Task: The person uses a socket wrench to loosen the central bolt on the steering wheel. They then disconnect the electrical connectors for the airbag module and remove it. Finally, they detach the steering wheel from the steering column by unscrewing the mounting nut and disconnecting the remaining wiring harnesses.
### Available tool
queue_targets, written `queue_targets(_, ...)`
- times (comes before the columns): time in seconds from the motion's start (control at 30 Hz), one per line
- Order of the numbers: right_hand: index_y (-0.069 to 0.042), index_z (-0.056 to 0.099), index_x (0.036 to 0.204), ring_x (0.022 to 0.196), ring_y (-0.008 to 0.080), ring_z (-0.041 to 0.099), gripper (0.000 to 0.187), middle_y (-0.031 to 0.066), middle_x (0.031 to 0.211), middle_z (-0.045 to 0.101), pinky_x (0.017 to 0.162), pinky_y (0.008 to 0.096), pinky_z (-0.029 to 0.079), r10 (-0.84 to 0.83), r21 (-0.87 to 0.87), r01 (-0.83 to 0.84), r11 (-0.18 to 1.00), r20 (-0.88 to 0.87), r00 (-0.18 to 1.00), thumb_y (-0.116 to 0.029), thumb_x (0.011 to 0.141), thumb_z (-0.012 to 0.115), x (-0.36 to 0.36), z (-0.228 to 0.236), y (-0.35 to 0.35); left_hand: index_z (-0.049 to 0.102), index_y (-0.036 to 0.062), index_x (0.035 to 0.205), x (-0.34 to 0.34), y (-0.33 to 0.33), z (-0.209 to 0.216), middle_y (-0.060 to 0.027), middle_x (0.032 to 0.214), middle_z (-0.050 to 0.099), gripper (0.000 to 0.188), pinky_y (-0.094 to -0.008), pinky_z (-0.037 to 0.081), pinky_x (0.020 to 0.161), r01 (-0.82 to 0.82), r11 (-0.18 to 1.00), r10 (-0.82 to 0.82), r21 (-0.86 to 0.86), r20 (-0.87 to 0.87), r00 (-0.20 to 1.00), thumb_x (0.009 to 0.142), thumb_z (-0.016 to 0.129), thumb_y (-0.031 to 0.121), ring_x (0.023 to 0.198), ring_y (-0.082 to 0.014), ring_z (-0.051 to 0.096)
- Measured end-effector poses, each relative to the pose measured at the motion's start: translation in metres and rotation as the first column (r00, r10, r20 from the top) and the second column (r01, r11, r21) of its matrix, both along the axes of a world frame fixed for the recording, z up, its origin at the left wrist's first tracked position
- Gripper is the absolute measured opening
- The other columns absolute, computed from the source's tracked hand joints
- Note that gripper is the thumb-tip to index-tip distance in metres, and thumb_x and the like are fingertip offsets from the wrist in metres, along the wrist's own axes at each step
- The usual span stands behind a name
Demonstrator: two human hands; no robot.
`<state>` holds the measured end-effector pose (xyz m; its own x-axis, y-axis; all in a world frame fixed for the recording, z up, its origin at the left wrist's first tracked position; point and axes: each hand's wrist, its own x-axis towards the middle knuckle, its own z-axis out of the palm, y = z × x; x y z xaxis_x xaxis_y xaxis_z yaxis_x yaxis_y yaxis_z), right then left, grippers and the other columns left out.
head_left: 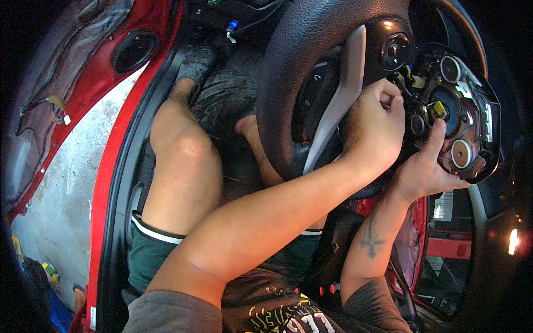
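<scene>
Airbag (457, 114), off the steering wheel (279, 86), yellow plug (440, 107) apparently seated, was pinched by the right hand (423, 171); left hand (377, 125) pressed together, contents unclear.

red door (94, 72); oval speaker (135, 51)

The dark, smudged footwell floor (225, 91) bears a grey clog (197, 62).
</scene>
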<state>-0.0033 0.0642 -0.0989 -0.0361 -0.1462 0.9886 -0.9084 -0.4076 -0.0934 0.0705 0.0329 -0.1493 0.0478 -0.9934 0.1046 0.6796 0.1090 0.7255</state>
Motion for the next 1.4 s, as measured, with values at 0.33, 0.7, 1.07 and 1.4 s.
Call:
queue_targets(0.33,0.009,0.036,0.143,0.120,0.0305,0.065,0.071,0.0272,0.139,0.058,0.102,0.0418,0.058,0.128,0.018,-0.129,0.992,0.060,0.990,0.008,0.086,0.079,0.009,0.000,-0.002,0.066,-0.0026,0.099,-0.004,0.004,0.008,-0.0089,0.084,0.070,0.011,-0.0280,0.053,0.066,0.082,0.992,-0.060,0.100,-0.202,0.978,0.094,0.072,0.006,0.074,-0.0141,0.066)
queue_targets(0.7,0.010,0.039,0.142,0.119,0.0307,0.066,0.067,0.0292,0.138,0.058,0.102,0.0427,0.059,0.129,0.018,-0.131,0.991,0.073,0.989,0.006,0.087,0.078,0.006,0.001,0.001,0.067,-0.0011,0.095,-0.003,0.005,-0.001,-0.0079,0.082,0.071,0.008,-0.0286,0.053,0.067,0.079,0.992,-0.066,0.098,-0.124,0.990,0.092,0.073,0.004,0.073,-0.0131,0.066)
queue_targets(1.07,0.008,0.027,0.141,0.116,0.0330,0.066,0.079,0.0295,0.139,0.057,0.100,0.0453,0.060,0.113,-0.020,-0.111,0.994,0.120,0.986,0.010,0.083,0.081,0.010,0.000,0.000,0.067,-0.0023,0.107,0.008,0.007,-0.001,-0.0096,0.086,0.071,0.015,-0.0294,0.055,0.068,-0.191,0.959,0.202,-0.208,0.029,0.979,0.095,0.070,0.007,0.074,-0.0149,0.068)
queue_targets(1.4,0.003,0.029,0.140,0.126,0.0306,0.060,0.079,0.0259,0.143,0.051,0.107,0.0449,0.056,0.058,0.016,-0.060,0.998,0.117,0.991,0.010,0.082,0.082,0.000,-0.001,0.004,0.063,0.0057,0.129,0.022,-0.010,0.018,-0.0206,0.092,0.072,0.034,-0.0469,0.057,0.071,-0.194,0.904,0.363,-0.380,0.443,0.820,0.097,0.064,0.018,0.078,-0.0400,0.071)
